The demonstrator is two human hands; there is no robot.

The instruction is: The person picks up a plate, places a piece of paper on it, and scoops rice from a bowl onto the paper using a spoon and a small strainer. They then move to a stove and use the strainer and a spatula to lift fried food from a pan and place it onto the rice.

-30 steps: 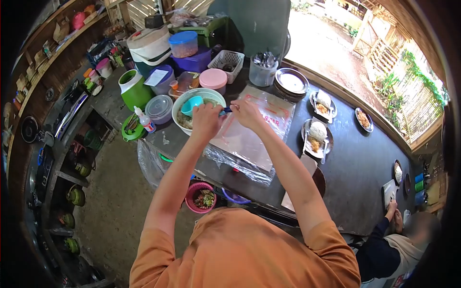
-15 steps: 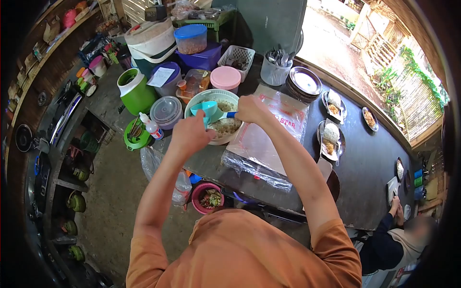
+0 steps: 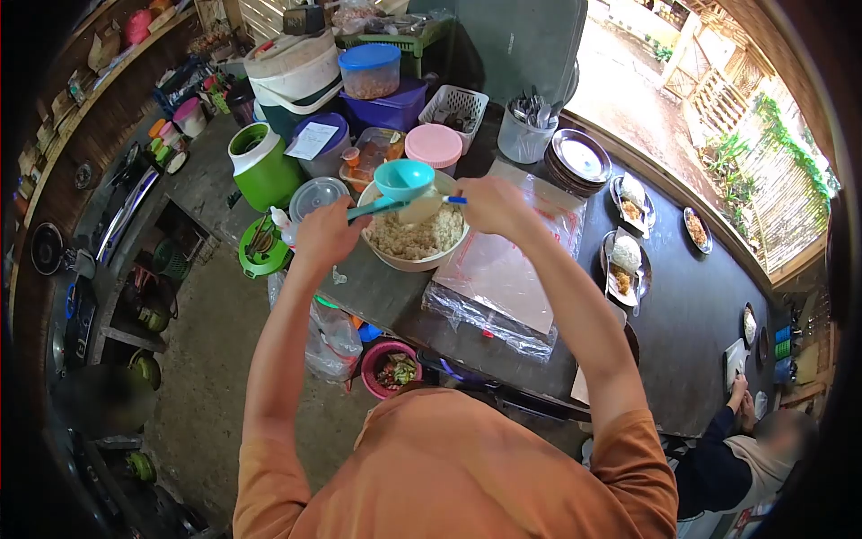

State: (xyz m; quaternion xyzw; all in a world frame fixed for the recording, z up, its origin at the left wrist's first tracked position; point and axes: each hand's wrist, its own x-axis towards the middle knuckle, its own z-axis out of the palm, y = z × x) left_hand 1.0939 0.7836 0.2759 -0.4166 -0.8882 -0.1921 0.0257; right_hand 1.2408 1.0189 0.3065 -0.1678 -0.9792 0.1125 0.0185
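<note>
Closed around the handle of a turquoise ladle [image 3: 403, 180] is my left hand [image 3: 329, 235]. The ladle's cup is over a white bowl of rice [image 3: 415, 237]. My right hand [image 3: 490, 208] grips the blue and white handle of a rice paddle [image 3: 420, 210], whose pale blade lies close against the ladle, above the rice. Whether the blade touches the cup cannot be made out. Beside the bowl, under my right forearm, lies a stack of brown wrapping paper [image 3: 503, 269] in clear plastic.
Plates with rice [image 3: 626, 256] stand at the right, near stacked plates [image 3: 577, 162] and a cutlery tub [image 3: 526, 130]. Lidded containers and a green jug [image 3: 265, 171] stand behind the bowl. A pink basin [image 3: 391, 368] is below the table edge. Another person [image 3: 718, 472] is at lower right.
The ladle has risen from inside the bowl and turned, its cup now to the right of my left hand. The paddle has also moved, and more rice shows. The whole view has shifted slightly.
</note>
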